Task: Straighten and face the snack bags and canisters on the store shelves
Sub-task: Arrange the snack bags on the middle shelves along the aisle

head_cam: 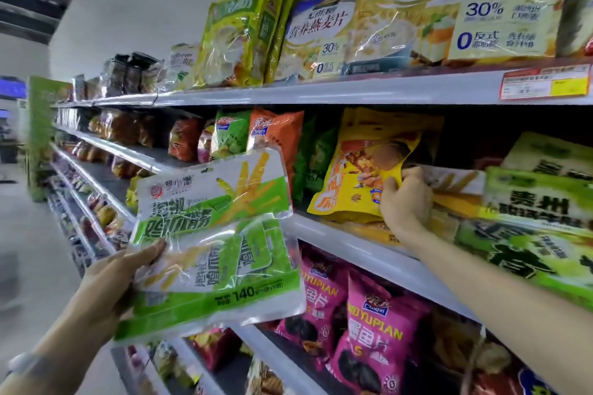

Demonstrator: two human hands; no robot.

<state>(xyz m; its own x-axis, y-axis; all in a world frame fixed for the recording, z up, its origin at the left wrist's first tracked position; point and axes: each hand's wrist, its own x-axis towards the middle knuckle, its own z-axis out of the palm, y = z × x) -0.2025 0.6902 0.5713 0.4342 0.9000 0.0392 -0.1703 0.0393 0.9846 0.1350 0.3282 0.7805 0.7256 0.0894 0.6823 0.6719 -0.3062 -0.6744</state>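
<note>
Fingers (413,174) of the right hand (406,200) curl around the lower right edge of the yellow bag (359,170), thumb on its face, probably to stand the leaning bag upright on the middle shelf (353,247). Left hand (112,279) pinches the green-and-white bags (218,234) at their left edge, holding them off the shelf, seemingly to clear working room.

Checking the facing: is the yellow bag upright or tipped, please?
Tipped: the yellow bag sits slanted, its print askew, while the right hand grips its right edge.
</note>
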